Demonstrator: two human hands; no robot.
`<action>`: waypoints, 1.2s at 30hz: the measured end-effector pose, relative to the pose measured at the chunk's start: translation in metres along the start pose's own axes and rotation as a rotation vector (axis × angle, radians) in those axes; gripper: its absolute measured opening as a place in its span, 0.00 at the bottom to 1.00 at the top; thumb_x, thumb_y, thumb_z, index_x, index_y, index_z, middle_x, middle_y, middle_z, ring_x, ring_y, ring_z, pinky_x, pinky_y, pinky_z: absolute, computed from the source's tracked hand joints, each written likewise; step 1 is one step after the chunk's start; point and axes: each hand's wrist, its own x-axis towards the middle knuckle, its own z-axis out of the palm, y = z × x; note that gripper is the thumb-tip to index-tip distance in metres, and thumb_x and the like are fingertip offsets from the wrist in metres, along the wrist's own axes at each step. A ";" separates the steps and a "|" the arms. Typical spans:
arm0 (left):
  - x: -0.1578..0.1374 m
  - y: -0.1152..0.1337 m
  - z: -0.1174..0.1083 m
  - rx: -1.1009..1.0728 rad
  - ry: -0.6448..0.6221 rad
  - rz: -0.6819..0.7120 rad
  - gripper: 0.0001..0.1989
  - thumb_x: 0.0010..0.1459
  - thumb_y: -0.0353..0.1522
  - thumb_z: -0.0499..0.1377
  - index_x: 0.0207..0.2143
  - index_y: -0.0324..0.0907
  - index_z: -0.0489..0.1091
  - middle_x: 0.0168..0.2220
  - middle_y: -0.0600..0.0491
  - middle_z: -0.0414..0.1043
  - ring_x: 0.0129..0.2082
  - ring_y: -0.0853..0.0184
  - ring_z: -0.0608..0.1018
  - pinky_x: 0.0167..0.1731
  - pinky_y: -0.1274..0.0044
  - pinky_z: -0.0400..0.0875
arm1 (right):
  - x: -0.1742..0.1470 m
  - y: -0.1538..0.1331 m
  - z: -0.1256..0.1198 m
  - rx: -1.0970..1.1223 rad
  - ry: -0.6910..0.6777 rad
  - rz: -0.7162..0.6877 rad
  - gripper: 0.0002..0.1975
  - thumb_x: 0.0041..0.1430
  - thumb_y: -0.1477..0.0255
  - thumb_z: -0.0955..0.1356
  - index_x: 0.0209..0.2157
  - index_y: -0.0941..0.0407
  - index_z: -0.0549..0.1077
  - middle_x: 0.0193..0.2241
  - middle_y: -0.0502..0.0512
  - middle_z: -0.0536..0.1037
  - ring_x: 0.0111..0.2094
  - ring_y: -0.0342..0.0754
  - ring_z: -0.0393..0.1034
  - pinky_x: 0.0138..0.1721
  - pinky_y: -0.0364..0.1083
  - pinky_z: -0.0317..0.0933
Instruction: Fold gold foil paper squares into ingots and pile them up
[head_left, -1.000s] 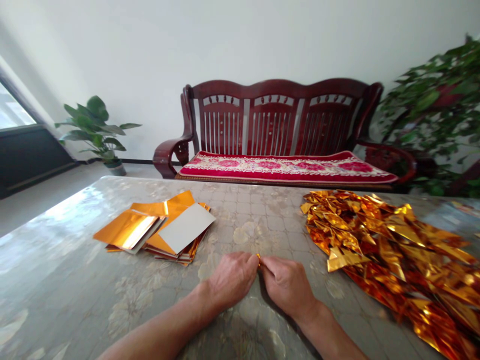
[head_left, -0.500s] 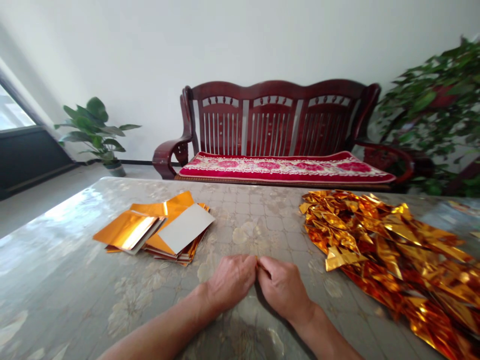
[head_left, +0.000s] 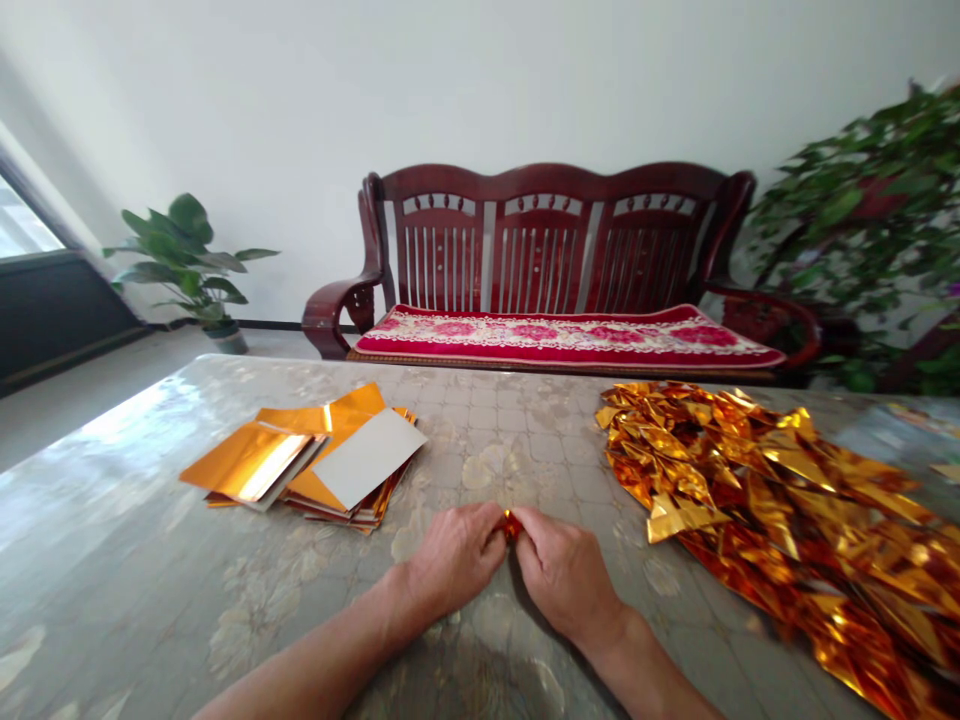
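Note:
Between my two hands a small piece of folded gold foil paper (head_left: 511, 525) shows, mostly covered by the fingers. My left hand (head_left: 459, 553) is closed on its left end, knuckles up. From the other side my right hand (head_left: 568, 566) pinches the same piece, thumb and fingers pressed together. Both hands are just above the near middle of the table. To their left lies a loose stack of flat gold foil sheets (head_left: 247, 458), with one sheet's pale back (head_left: 371, 458) facing up. On the right spreads a big heap of folded gold foil pieces (head_left: 750, 480).
A patterned, glossy cover lies over the table (head_left: 315, 600). Clear plastic (head_left: 892, 432) rests at the far right. Beyond the table stands a dark red wooden bench (head_left: 540, 240) with a flowered red cushion (head_left: 570, 335). Potted plants (head_left: 191, 265) flank it.
My hands have parted slightly, and more of the gold foil piece shows between them. The left hand has shifted a little left. The stack and the heap look the same.

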 end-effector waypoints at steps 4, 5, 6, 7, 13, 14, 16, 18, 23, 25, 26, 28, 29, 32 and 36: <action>0.001 -0.003 0.000 -0.009 0.007 0.064 0.08 0.62 0.28 0.50 0.29 0.43 0.64 0.28 0.56 0.74 0.29 0.69 0.76 0.28 0.80 0.61 | 0.000 0.001 -0.002 -0.035 -0.004 -0.057 0.12 0.58 0.80 0.60 0.30 0.54 0.72 0.24 0.51 0.78 0.26 0.44 0.72 0.30 0.43 0.51; 0.001 -0.004 -0.001 -0.004 0.006 0.085 0.08 0.62 0.28 0.50 0.29 0.43 0.64 0.28 0.56 0.74 0.29 0.69 0.76 0.28 0.80 0.61 | 0.000 0.001 -0.002 -0.045 -0.004 -0.076 0.12 0.58 0.80 0.59 0.29 0.55 0.71 0.23 0.51 0.77 0.26 0.44 0.71 0.30 0.44 0.51; 0.001 -0.004 -0.001 0.004 0.002 0.103 0.08 0.62 0.28 0.50 0.29 0.43 0.64 0.28 0.56 0.74 0.29 0.69 0.76 0.29 0.80 0.62 | 0.000 0.002 -0.002 -0.054 -0.001 -0.096 0.11 0.57 0.81 0.59 0.28 0.55 0.70 0.23 0.51 0.77 0.25 0.44 0.70 0.30 0.44 0.50; 0.002 -0.005 -0.001 0.013 -0.002 0.119 0.08 0.62 0.28 0.50 0.29 0.43 0.63 0.29 0.55 0.74 0.30 0.68 0.76 0.29 0.80 0.62 | 0.000 0.001 -0.002 -0.060 0.005 -0.116 0.11 0.56 0.81 0.60 0.27 0.55 0.69 0.22 0.51 0.76 0.25 0.44 0.69 0.29 0.44 0.49; 0.001 -0.002 -0.003 0.079 -0.042 0.149 0.11 0.67 0.30 0.47 0.31 0.43 0.63 0.31 0.53 0.74 0.31 0.68 0.77 0.31 0.79 0.65 | -0.002 -0.006 0.003 -0.070 0.096 -0.157 0.11 0.57 0.81 0.59 0.25 0.55 0.67 0.20 0.51 0.74 0.23 0.43 0.67 0.29 0.45 0.48; 0.000 -0.002 -0.003 0.086 -0.050 0.153 0.11 0.68 0.31 0.46 0.32 0.43 0.63 0.31 0.53 0.74 0.31 0.67 0.77 0.31 0.79 0.65 | -0.003 -0.007 0.004 -0.069 0.113 -0.159 0.11 0.57 0.81 0.59 0.25 0.55 0.67 0.20 0.51 0.73 0.22 0.43 0.66 0.29 0.45 0.48; 0.000 -0.002 -0.001 0.091 -0.063 0.171 0.12 0.69 0.32 0.45 0.32 0.43 0.63 0.31 0.53 0.74 0.31 0.67 0.77 0.31 0.79 0.65 | -0.004 -0.007 0.006 -0.068 0.135 -0.158 0.12 0.57 0.81 0.59 0.24 0.55 0.67 0.19 0.51 0.73 0.22 0.43 0.67 0.29 0.46 0.48; -0.001 -0.005 0.001 0.087 -0.066 0.193 0.12 0.69 0.32 0.45 0.32 0.43 0.63 0.31 0.53 0.74 0.31 0.68 0.76 0.31 0.79 0.65 | -0.004 -0.006 0.007 -0.066 0.129 -0.146 0.12 0.56 0.82 0.59 0.24 0.55 0.67 0.19 0.51 0.73 0.22 0.44 0.67 0.29 0.46 0.49; 0.002 -0.016 0.006 0.023 0.020 0.183 0.13 0.70 0.34 0.47 0.33 0.43 0.65 0.30 0.55 0.73 0.30 0.69 0.76 0.31 0.80 0.63 | 0.000 0.003 0.003 -0.048 0.003 -0.066 0.11 0.60 0.80 0.60 0.32 0.55 0.72 0.25 0.51 0.78 0.28 0.45 0.72 0.31 0.44 0.53; 0.003 -0.019 0.005 -0.002 0.060 0.154 0.14 0.70 0.34 0.48 0.32 0.43 0.67 0.30 0.55 0.73 0.31 0.69 0.75 0.31 0.80 0.62 | 0.002 0.008 0.000 -0.056 -0.009 -0.047 0.12 0.63 0.78 0.61 0.39 0.54 0.74 0.29 0.51 0.80 0.31 0.45 0.74 0.33 0.44 0.55; 0.004 -0.021 0.004 -0.008 0.078 0.140 0.14 0.70 0.35 0.49 0.32 0.43 0.68 0.30 0.56 0.73 0.32 0.69 0.75 0.32 0.80 0.62 | 0.003 0.010 -0.001 -0.065 -0.005 -0.041 0.12 0.64 0.77 0.61 0.42 0.53 0.74 0.31 0.51 0.81 0.32 0.46 0.74 0.34 0.44 0.56; 0.005 -0.023 0.001 -0.002 0.113 0.114 0.14 0.69 0.35 0.50 0.31 0.43 0.69 0.30 0.56 0.72 0.32 0.69 0.75 0.32 0.80 0.61 | 0.004 0.016 -0.004 -0.093 0.016 -0.037 0.11 0.65 0.75 0.63 0.43 0.52 0.74 0.34 0.51 0.81 0.35 0.47 0.74 0.36 0.44 0.57; 0.005 -0.024 0.000 0.008 0.130 0.103 0.14 0.69 0.35 0.51 0.30 0.43 0.69 0.30 0.55 0.72 0.32 0.69 0.74 0.31 0.80 0.60 | 0.005 0.018 -0.005 -0.108 0.035 -0.039 0.10 0.64 0.74 0.64 0.44 0.51 0.75 0.35 0.52 0.80 0.36 0.48 0.74 0.37 0.45 0.58; 0.006 -0.025 -0.003 0.050 0.156 0.080 0.13 0.68 0.34 0.52 0.30 0.43 0.70 0.30 0.55 0.71 0.32 0.69 0.73 0.30 0.79 0.58 | 0.007 0.024 -0.007 -0.113 0.105 -0.088 0.14 0.62 0.75 0.65 0.49 0.52 0.72 0.39 0.55 0.78 0.41 0.51 0.71 0.42 0.47 0.60; 0.007 -0.024 -0.004 0.087 0.157 0.066 0.14 0.68 0.34 0.52 0.29 0.42 0.70 0.29 0.55 0.70 0.31 0.69 0.73 0.30 0.79 0.57 | 0.009 0.026 -0.008 -0.050 0.149 -0.240 0.15 0.63 0.79 0.63 0.49 0.54 0.71 0.42 0.56 0.75 0.43 0.50 0.68 0.45 0.48 0.61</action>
